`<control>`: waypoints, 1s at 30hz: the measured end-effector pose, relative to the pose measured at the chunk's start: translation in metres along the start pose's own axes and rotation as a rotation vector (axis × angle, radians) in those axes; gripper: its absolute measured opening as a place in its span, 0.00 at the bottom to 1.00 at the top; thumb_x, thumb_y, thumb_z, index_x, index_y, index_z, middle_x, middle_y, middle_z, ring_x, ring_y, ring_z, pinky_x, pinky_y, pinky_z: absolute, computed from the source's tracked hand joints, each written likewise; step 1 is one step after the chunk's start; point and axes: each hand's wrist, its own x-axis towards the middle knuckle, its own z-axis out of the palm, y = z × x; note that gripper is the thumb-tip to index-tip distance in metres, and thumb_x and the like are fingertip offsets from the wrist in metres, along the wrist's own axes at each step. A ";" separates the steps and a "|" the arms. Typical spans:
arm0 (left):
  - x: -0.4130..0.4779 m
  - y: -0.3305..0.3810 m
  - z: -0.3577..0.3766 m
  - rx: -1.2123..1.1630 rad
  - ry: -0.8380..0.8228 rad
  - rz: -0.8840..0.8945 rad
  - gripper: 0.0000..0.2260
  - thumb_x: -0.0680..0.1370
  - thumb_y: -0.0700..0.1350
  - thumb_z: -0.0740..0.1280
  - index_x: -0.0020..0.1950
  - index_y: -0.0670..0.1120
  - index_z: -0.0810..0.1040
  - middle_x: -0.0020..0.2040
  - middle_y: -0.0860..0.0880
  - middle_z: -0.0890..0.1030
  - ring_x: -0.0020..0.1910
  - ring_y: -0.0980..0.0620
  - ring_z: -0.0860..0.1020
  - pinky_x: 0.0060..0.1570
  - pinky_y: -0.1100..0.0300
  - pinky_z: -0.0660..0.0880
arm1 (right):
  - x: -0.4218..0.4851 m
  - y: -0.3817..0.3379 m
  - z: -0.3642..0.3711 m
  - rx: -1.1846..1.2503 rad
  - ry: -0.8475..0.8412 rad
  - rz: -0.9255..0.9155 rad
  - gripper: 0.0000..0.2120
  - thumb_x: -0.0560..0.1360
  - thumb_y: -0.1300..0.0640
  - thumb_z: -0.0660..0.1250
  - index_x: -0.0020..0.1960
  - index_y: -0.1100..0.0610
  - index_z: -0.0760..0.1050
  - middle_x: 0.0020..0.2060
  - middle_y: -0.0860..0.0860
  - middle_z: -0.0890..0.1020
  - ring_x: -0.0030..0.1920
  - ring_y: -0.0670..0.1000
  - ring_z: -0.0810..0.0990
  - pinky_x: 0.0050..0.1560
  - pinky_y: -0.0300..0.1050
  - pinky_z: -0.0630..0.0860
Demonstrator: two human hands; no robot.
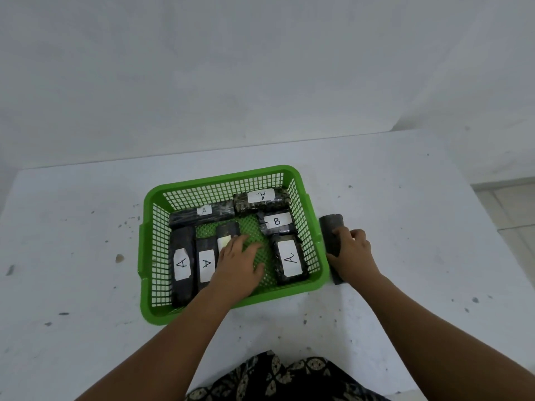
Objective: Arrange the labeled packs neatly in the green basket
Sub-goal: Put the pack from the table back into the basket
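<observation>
The green basket (141, 247) sits mid-table with several black packs inside. Two packs marked A (181, 263) (206, 263) lie side by side at its left. A third pack (227, 231) lies beside them, its label mostly hidden under my left hand (236, 264), which rests flat on it with fingers spread. Along the back wall lie another A pack (202, 215) and a tilted A pack (260, 198). A B pack (276, 222) and an A pack (289, 260) line the right wall. Outside, against the basket's right wall, my right hand (353, 253) grips a dark pack (331, 224) with no label showing.
The basket stands on a white speckled table (86, 285) with a white wall close behind it. The table's right edge drops to a tiled floor (506, 204). Patterned dark clothing (275, 377) shows at the near edge.
</observation>
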 end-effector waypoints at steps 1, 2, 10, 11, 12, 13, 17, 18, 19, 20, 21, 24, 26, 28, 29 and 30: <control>-0.001 -0.001 -0.001 -0.026 0.005 0.002 0.21 0.77 0.51 0.62 0.70 0.51 0.66 0.75 0.43 0.58 0.75 0.43 0.54 0.74 0.45 0.53 | 0.001 -0.001 0.000 0.012 -0.009 0.013 0.30 0.69 0.51 0.73 0.66 0.52 0.63 0.59 0.60 0.67 0.57 0.64 0.69 0.58 0.58 0.70; -0.002 -0.002 -0.003 -0.051 0.009 0.006 0.21 0.77 0.50 0.62 0.70 0.51 0.66 0.75 0.43 0.59 0.75 0.43 0.55 0.74 0.46 0.55 | 0.002 -0.001 -0.001 0.018 -0.015 0.027 0.31 0.68 0.52 0.74 0.66 0.53 0.63 0.59 0.61 0.67 0.56 0.64 0.69 0.58 0.57 0.70; -0.005 -0.008 -0.012 -0.140 0.079 0.000 0.16 0.78 0.45 0.62 0.65 0.48 0.71 0.74 0.44 0.60 0.73 0.43 0.58 0.71 0.47 0.60 | 0.004 -0.003 -0.011 0.133 0.032 0.058 0.37 0.67 0.57 0.71 0.71 0.53 0.56 0.59 0.63 0.69 0.56 0.66 0.71 0.55 0.58 0.71; -0.005 -0.008 -0.013 -0.143 0.099 -0.001 0.15 0.77 0.45 0.62 0.65 0.48 0.72 0.73 0.44 0.61 0.73 0.42 0.59 0.70 0.46 0.61 | 0.003 -0.003 -0.012 0.169 0.051 0.049 0.37 0.68 0.57 0.70 0.71 0.54 0.56 0.59 0.63 0.69 0.56 0.66 0.71 0.55 0.59 0.73; -0.005 -0.009 -0.013 -0.148 0.114 -0.002 0.15 0.77 0.45 0.62 0.64 0.47 0.72 0.73 0.44 0.61 0.72 0.42 0.60 0.70 0.46 0.62 | 0.002 -0.004 -0.014 0.212 0.081 0.036 0.35 0.69 0.57 0.69 0.71 0.55 0.56 0.58 0.63 0.70 0.55 0.66 0.72 0.53 0.60 0.74; -0.006 -0.009 -0.014 -0.150 0.122 -0.005 0.15 0.78 0.45 0.62 0.64 0.47 0.73 0.73 0.44 0.61 0.72 0.42 0.61 0.69 0.46 0.63 | 0.001 -0.006 -0.016 0.257 0.120 0.018 0.32 0.70 0.58 0.67 0.71 0.56 0.57 0.57 0.62 0.72 0.52 0.64 0.74 0.50 0.60 0.76; -0.006 -0.017 -0.014 -0.098 0.135 -0.033 0.15 0.78 0.45 0.61 0.65 0.46 0.72 0.73 0.43 0.63 0.72 0.43 0.61 0.69 0.48 0.62 | 0.000 -0.027 -0.034 0.434 0.242 -0.054 0.21 0.75 0.58 0.57 0.67 0.54 0.62 0.45 0.54 0.79 0.36 0.54 0.79 0.31 0.49 0.78; -0.006 -0.019 -0.014 -0.069 0.140 -0.037 0.16 0.77 0.45 0.61 0.65 0.46 0.72 0.73 0.43 0.63 0.72 0.43 0.61 0.69 0.47 0.62 | -0.001 -0.034 -0.039 0.475 0.261 -0.071 0.21 0.75 0.58 0.56 0.68 0.52 0.62 0.41 0.52 0.79 0.32 0.50 0.78 0.26 0.44 0.75; -0.006 -0.022 -0.015 -0.037 0.140 -0.039 0.16 0.77 0.45 0.62 0.65 0.46 0.72 0.72 0.43 0.64 0.72 0.43 0.62 0.69 0.46 0.62 | -0.002 -0.043 -0.043 0.512 0.276 -0.092 0.21 0.75 0.57 0.55 0.68 0.51 0.63 0.38 0.50 0.79 0.30 0.48 0.78 0.22 0.40 0.73; -0.006 -0.024 -0.015 -0.008 0.137 -0.039 0.17 0.77 0.46 0.62 0.66 0.46 0.71 0.72 0.43 0.65 0.72 0.43 0.62 0.70 0.45 0.62 | -0.004 -0.053 -0.046 0.539 0.288 -0.125 0.20 0.76 0.57 0.54 0.68 0.50 0.63 0.37 0.48 0.79 0.29 0.46 0.77 0.21 0.37 0.72; -0.006 -0.025 -0.016 0.010 0.132 -0.037 0.17 0.77 0.46 0.62 0.66 0.46 0.71 0.72 0.43 0.65 0.72 0.43 0.61 0.70 0.44 0.62 | -0.007 -0.063 -0.048 0.553 0.296 -0.167 0.20 0.77 0.57 0.54 0.68 0.49 0.63 0.36 0.47 0.79 0.28 0.45 0.77 0.21 0.35 0.72; -0.006 -0.030 -0.019 0.017 0.120 -0.032 0.19 0.77 0.47 0.62 0.67 0.46 0.70 0.73 0.43 0.64 0.73 0.43 0.60 0.71 0.45 0.60 | -0.018 -0.089 -0.038 0.537 0.253 -0.298 0.18 0.79 0.57 0.53 0.68 0.49 0.64 0.32 0.48 0.78 0.26 0.41 0.75 0.22 0.31 0.68; -0.005 -0.035 -0.020 0.044 0.096 -0.035 0.20 0.77 0.47 0.62 0.69 0.48 0.69 0.74 0.45 0.64 0.74 0.44 0.59 0.72 0.46 0.58 | -0.024 -0.103 -0.022 0.494 0.183 -0.351 0.18 0.80 0.55 0.54 0.69 0.50 0.63 0.34 0.46 0.77 0.28 0.41 0.75 0.26 0.28 0.66; -0.006 -0.040 -0.021 0.091 0.056 -0.034 0.22 0.77 0.48 0.62 0.70 0.50 0.67 0.76 0.47 0.62 0.75 0.44 0.57 0.72 0.44 0.57 | -0.027 -0.114 -0.005 0.433 0.106 -0.365 0.19 0.80 0.53 0.57 0.70 0.51 0.63 0.41 0.46 0.79 0.36 0.44 0.76 0.37 0.34 0.71; -0.006 -0.042 -0.021 0.111 0.041 -0.033 0.22 0.77 0.48 0.62 0.71 0.51 0.66 0.76 0.48 0.61 0.75 0.44 0.56 0.72 0.44 0.56 | -0.027 -0.118 0.003 0.404 0.067 -0.357 0.20 0.79 0.52 0.59 0.70 0.52 0.63 0.45 0.48 0.80 0.40 0.47 0.77 0.42 0.39 0.72; -0.006 -0.044 -0.021 0.125 0.032 -0.033 0.23 0.76 0.48 0.62 0.72 0.52 0.65 0.76 0.48 0.60 0.75 0.44 0.55 0.73 0.43 0.56 | -0.027 -0.121 0.012 0.382 0.026 -0.338 0.21 0.79 0.53 0.60 0.70 0.53 0.62 0.48 0.50 0.81 0.42 0.49 0.78 0.45 0.42 0.74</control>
